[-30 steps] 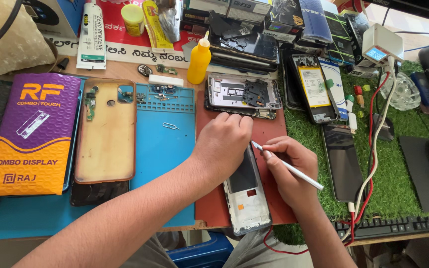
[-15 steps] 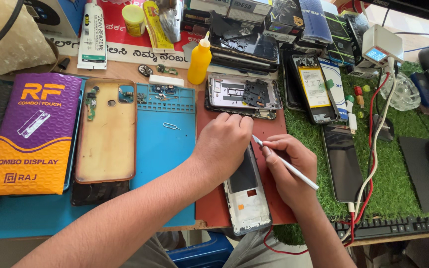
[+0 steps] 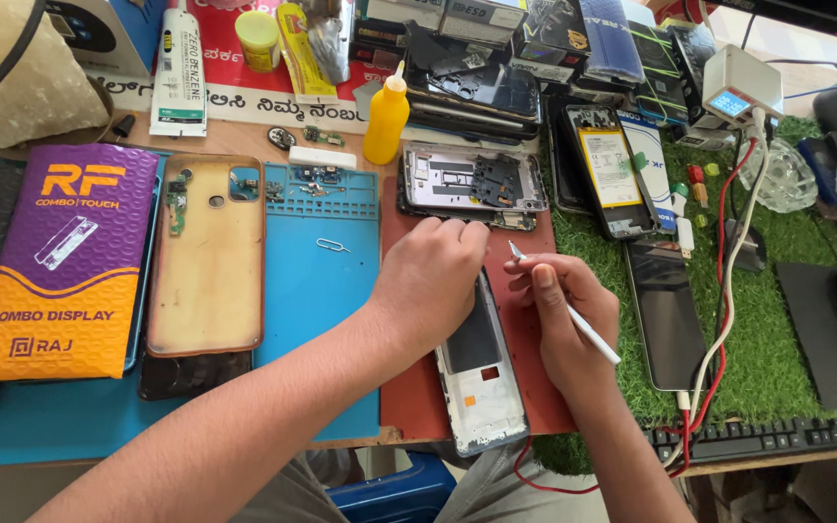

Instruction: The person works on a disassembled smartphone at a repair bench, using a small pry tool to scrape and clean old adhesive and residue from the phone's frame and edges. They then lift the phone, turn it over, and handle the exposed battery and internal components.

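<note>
Phone frame getting worked on over the red mat

Left hand [image 3: 433, 276] presses down on the top of the phone frame [image 3: 481, 373], fingers curled close together; right hand [image 3: 564, 315] pinches a thin white tool [image 3: 573, 315] beside it. Purple-and-orange padded package [image 3: 55, 261] lies far left on the blue mat [image 3: 326, 320], white tube [image 3: 178, 73] and yellow bottle [image 3: 387, 116] up top.
</note>
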Demonstrator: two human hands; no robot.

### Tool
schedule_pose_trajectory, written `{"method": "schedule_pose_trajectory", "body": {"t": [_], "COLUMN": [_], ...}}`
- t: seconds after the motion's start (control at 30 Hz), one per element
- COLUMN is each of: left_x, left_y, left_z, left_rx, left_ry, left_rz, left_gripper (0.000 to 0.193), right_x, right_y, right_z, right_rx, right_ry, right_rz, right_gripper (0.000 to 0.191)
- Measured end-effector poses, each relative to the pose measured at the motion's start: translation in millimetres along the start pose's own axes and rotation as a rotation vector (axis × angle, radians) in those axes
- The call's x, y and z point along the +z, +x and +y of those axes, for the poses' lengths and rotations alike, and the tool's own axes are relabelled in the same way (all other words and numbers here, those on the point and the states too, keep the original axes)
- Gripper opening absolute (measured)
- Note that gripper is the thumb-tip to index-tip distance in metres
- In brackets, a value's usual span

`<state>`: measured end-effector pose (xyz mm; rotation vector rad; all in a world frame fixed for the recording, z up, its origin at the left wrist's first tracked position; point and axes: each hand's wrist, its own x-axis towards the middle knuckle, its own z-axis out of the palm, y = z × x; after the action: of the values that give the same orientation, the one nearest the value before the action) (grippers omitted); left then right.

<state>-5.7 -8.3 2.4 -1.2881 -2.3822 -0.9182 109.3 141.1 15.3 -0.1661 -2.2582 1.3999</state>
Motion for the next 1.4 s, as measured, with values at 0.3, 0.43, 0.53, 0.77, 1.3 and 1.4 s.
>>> {"method": "schedule_pose_trajectory", "body": {"t": [0.3, 0.43, 0.53, 0.77, 1.3, 1.4], "left_x": [-12, -15, -16, -22, -11, -6], "left_y": [8, 8, 7, 6, 7, 7], "left_z": [-3, -3, -3, -5, -7, -6], "left_rx": [-0.050, -0.084, -0.103, -0.016, 0.350, 0.370], "left_ry": [-0.160, -0.186, -0.096, -0.054, 0.089, 0.153], "left_rz": [0.180, 0.149, 0.079, -0.045, -0.043, -0.017], "left_gripper": [0.014, 0.015, 0.011, 0.006, 0.012, 0.012], "right_x": [-1, -1, -2, -2, -1, -1], "right_y": [0, -1, -2, -3, -4, -4], "right_z": [3, 2, 0, -2, 0, 0], "right_rx": [-0.069, -0.076, -0.099, -0.111, -0.130, -0.127], "right_ry": [-0.006, 0.016, 0.010, -0.010, -0.016, -0.017], "right_rz": [0.046, 0.085, 0.121, 0.143, 0.132, 0.127], "right_gripper": [0.035, 0.036, 0.038, 0.038, 0.038, 0.038]}}
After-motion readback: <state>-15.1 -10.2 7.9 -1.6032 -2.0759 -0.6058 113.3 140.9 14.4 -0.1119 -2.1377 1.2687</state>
